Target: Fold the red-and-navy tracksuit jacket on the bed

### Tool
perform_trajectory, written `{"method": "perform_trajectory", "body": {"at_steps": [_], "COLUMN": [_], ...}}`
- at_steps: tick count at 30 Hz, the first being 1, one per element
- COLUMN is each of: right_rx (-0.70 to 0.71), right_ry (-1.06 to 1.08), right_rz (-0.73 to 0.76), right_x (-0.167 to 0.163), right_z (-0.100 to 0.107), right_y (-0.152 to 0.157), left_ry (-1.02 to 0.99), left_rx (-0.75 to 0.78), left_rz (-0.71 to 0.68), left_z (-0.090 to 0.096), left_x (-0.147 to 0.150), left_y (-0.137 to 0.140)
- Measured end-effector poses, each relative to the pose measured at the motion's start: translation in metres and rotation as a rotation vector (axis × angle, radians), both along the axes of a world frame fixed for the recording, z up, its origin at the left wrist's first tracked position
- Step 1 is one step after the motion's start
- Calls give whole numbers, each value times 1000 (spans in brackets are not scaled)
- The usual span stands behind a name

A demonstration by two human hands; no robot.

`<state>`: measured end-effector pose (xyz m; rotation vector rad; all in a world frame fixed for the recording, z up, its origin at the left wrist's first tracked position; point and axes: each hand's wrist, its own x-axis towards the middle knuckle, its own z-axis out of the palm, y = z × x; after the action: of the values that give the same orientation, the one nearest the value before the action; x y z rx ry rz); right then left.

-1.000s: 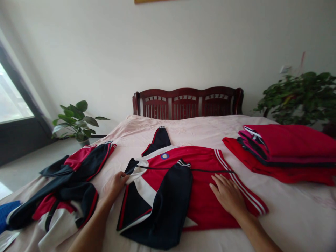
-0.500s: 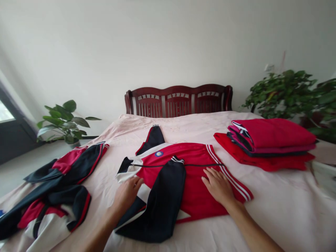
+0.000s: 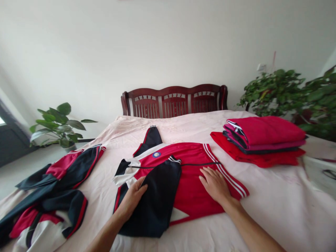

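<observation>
Taking the jacket (image 3: 194,196) as the middle of the clock, it lies front up on a pale pink bedsheet (image 3: 275,217), its collar (image 3: 119,175) toward 9 o'clock and its striped hem (image 3: 237,189) toward 3. A dark zip (image 3: 194,164) runs between the two, and a round blue badge (image 3: 156,154) sits on the red chest on the far side of the zip. The far sleeve (image 3: 151,139) stretches out toward 11 o'clock. The near sleeve (image 3: 160,199) is folded over the front, its white-striped cuff (image 3: 174,159) pointing toward 12.

The left hand (image 3: 135,196) is at 8 o'clock, thumb and fingers bent at the edge of the near sleeve; whether they pinch the cloth, I cannot tell. The right hand (image 3: 216,185) rests open, palm down, on the red body of the jacket just short of the hem, with no cloth gripped.

At 2 o'clock, apart from the jacket, is a stack of folded clothes (image 3: 273,131), mostly red. A loose heap of navy, red and white clothes (image 3: 59,196) lies at 9 o'clock. The dark wooden headboard (image 3: 174,101) stands at 12, a leafy plant (image 3: 63,122) at 10 and bushier greenery (image 3: 275,92) at 1.
</observation>
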<state>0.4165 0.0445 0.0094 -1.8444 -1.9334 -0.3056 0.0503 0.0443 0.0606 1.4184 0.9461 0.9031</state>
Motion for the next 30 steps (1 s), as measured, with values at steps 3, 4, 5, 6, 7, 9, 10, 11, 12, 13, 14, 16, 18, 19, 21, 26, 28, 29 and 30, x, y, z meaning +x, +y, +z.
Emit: {"method": "perform_trajectory", "body": {"at_steps": [3, 4, 5, 6, 7, 9, 10, 11, 12, 13, 14, 16, 18, 19, 21, 26, 28, 29, 30], "right_rx": [42, 55, 68, 78, 83, 70, 52, 26, -6, -42, -79, -148, -179, -170, -108, -63, -97, -115, -138], "right_ry": [158, 213, 256, 280, 283, 245, 214, 181, 148, 113, 80, 48, 92, 145, 279, 406, 393, 395, 400], "right_rz": [114, 165, 224, 292, 373, 551, 628, 688, 736, 777, 815, 886, 927, 921, 855, 682, 646, 622, 597], "right_x": [-10, -17, -26, -36, -47, -71, -83, -94, -105, -113, -121, -129, -129, -126, -114, -75, -68, -67, -67], "right_z": [5, 8, 13, 19, 26, 40, 47, 53, 57, 59, 60, 59, 58, 59, 67, 111, 132, 142, 151], "right_y": [-1, -2, -3, -3, -2, 2, 5, 9, 14, 18, 22, 27, 26, 23, 15, -10, -19, -25, -30], "left_ry": [83, 142, 204, 263, 314, 385, 409, 426, 438, 447, 455, 486, 545, 585, 659, 813, 890, 915, 927], "left_rx": [87, 128, 170, 209, 240, 275, 285, 292, 295, 293, 285, 255, 208, 176, 102, 148, 199, 220, 244], "left_rz": [-140, -193, -245, -293, -336, -408, -436, -456, -469, -479, -484, -482, -453, -431, -396, -271, -173, -142, -128], "left_z": [10, 13, 16, 18, 21, 27, 30, 33, 36, 38, 41, 43, 41, 39, 32, 14, 12, 12, 13], "left_x": [4, 6, 8, 10, 12, 14, 14, 14, 13, 12, 10, 2, -11, -20, -41, -84, -91, -91, -91], "left_y": [-5, -8, -10, -13, -15, -18, -19, -19, -20, -21, -22, -25, -29, -30, -32, -29, -22, -18, -14]}}
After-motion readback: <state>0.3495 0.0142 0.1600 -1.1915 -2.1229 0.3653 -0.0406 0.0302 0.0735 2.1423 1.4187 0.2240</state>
